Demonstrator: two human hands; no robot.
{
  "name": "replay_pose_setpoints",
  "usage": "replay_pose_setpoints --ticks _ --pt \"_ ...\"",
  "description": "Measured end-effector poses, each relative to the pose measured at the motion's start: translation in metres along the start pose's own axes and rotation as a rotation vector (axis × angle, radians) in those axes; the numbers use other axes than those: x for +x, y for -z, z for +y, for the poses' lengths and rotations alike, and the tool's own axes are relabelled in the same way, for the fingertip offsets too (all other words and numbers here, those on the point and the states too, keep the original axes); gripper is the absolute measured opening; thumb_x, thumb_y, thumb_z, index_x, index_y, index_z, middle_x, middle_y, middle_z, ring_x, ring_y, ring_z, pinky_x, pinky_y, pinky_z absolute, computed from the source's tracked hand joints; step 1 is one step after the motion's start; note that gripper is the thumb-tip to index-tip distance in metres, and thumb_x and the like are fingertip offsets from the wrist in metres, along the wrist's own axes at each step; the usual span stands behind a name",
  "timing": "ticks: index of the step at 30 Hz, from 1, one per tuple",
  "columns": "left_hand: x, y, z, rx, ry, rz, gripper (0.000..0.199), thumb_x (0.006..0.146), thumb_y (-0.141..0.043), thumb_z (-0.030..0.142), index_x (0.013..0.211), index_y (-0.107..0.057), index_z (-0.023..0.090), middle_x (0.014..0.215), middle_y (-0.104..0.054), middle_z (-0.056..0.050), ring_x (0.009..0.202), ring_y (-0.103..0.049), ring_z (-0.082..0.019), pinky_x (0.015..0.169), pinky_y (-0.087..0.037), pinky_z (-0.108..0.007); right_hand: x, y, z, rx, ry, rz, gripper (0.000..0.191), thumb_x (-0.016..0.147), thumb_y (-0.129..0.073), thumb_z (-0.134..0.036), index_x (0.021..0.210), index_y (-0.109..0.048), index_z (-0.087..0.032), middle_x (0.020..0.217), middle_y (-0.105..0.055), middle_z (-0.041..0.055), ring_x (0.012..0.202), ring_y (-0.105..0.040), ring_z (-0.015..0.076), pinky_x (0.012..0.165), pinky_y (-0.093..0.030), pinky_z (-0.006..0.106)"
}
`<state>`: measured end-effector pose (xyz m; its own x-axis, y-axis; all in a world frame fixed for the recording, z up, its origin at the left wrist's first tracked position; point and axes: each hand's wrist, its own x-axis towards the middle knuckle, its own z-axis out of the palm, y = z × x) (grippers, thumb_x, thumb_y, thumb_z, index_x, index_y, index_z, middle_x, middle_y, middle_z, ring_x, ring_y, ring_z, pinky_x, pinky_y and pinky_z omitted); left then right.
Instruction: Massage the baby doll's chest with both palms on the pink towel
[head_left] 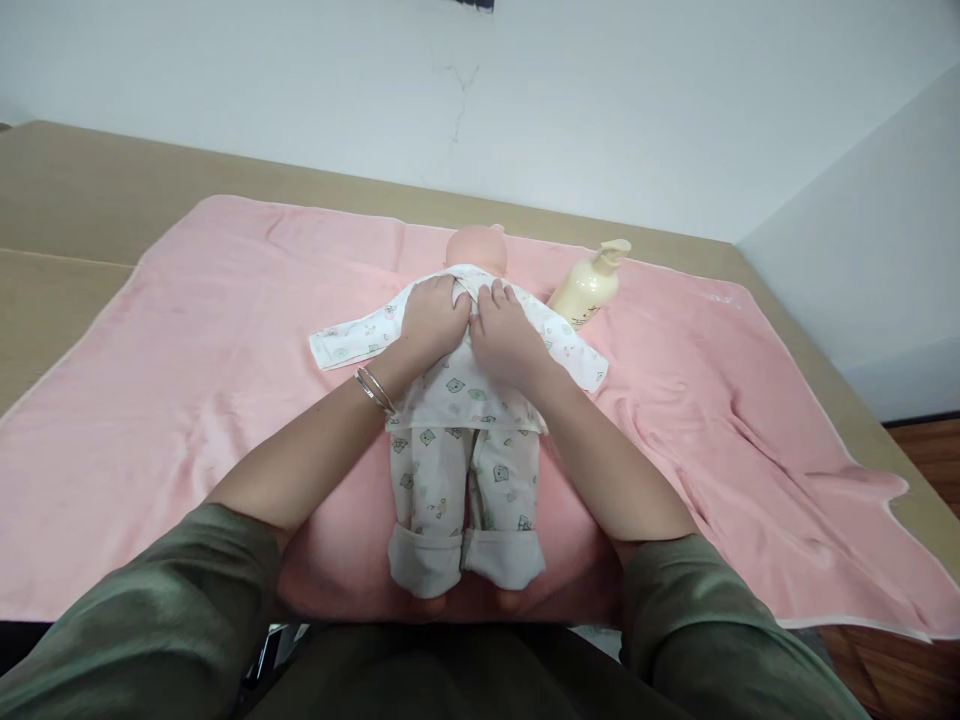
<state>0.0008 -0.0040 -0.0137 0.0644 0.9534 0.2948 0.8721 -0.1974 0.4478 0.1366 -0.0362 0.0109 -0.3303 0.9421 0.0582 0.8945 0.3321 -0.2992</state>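
A baby doll [478,250] lies stretched out in front of me, its head away from me and its feet at the near edge. It wears a white long-sleeved top [469,395] with a small green print and matching trousers [427,480] with turned-up cuffs. My left hand [433,318] is closed on the top just below the neck, fingers bent inward. Beside it, my right hand [506,330] grips the top's front, its fingertips resting on the cloth. The thumbs almost meet at the middle. What lies beneath my palms is hidden.
A cream pump bottle [586,290] leans or lies by the doll's right-hand-side sleeve. Under everything spreads a pink blanket [247,320], creased at the right, over a tan table [82,185]. A white wall [300,90] stands behind the table.
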Motion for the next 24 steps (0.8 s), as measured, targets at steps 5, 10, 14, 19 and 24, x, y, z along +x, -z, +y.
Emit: replay_pose_setpoints --ticks 5,10,14,19,24 --pt "-0.002 -0.007 0.000 -0.015 0.003 0.038 0.050 0.097 -0.036 0.029 0.131 -0.066 0.009 0.133 -0.072 -0.020 0.127 -0.064 -0.033 0.114 -0.048 -0.049 0.024 -0.002 0.024 0.121 -0.118 0.051 0.069 0.106 -0.031 -0.040 0.164 -0.031 -0.001 0.176 -0.025 0.0234 0.166 -0.019 0.0358 0.135 -0.018 0.059" --pt "-0.003 -0.005 0.001 -0.034 0.014 0.013 0.053 0.098 -0.035 0.029 0.135 -0.064 0.006 0.137 -0.070 -0.021 0.131 -0.062 -0.034 0.118 -0.045 -0.051 0.019 -0.005 0.020 0.073 -0.148 0.125 0.067 0.105 -0.036 -0.039 0.160 -0.040 -0.002 0.171 -0.036 0.0248 0.163 -0.028 0.0403 0.133 -0.022 0.059" --pt "-0.002 -0.001 0.003 -0.018 -0.008 -0.018 0.054 0.098 -0.034 0.029 0.137 -0.063 0.004 0.140 -0.068 -0.022 0.133 -0.061 -0.033 0.120 -0.044 -0.048 0.007 -0.004 0.004 -0.050 -0.191 0.182 0.064 0.106 -0.034 -0.037 0.155 -0.046 0.004 0.160 -0.049 0.0310 0.153 -0.043 0.0442 0.129 -0.029 0.057" --pt "-0.002 -0.001 0.002 0.068 -0.003 -0.052 0.051 0.101 -0.032 0.028 0.135 -0.062 0.003 0.143 -0.063 -0.026 0.137 -0.056 -0.038 0.122 -0.040 -0.053 0.002 -0.008 -0.002 -0.076 -0.152 0.198 0.064 0.107 -0.031 -0.037 0.154 -0.045 0.005 0.160 -0.049 0.0323 0.152 -0.043 0.0445 0.128 -0.029 0.060" --pt "-0.022 0.016 0.019 0.149 -0.174 -0.136 0.050 0.102 -0.030 0.022 0.141 -0.055 0.004 0.144 -0.061 -0.027 0.142 -0.053 -0.039 0.121 -0.038 -0.058 0.020 -0.006 0.023 0.027 -0.073 0.166 0.057 0.106 -0.029 -0.034 0.148 -0.053 -0.002 0.160 -0.052 0.0256 0.151 -0.046 0.0386 0.127 -0.031 0.058"
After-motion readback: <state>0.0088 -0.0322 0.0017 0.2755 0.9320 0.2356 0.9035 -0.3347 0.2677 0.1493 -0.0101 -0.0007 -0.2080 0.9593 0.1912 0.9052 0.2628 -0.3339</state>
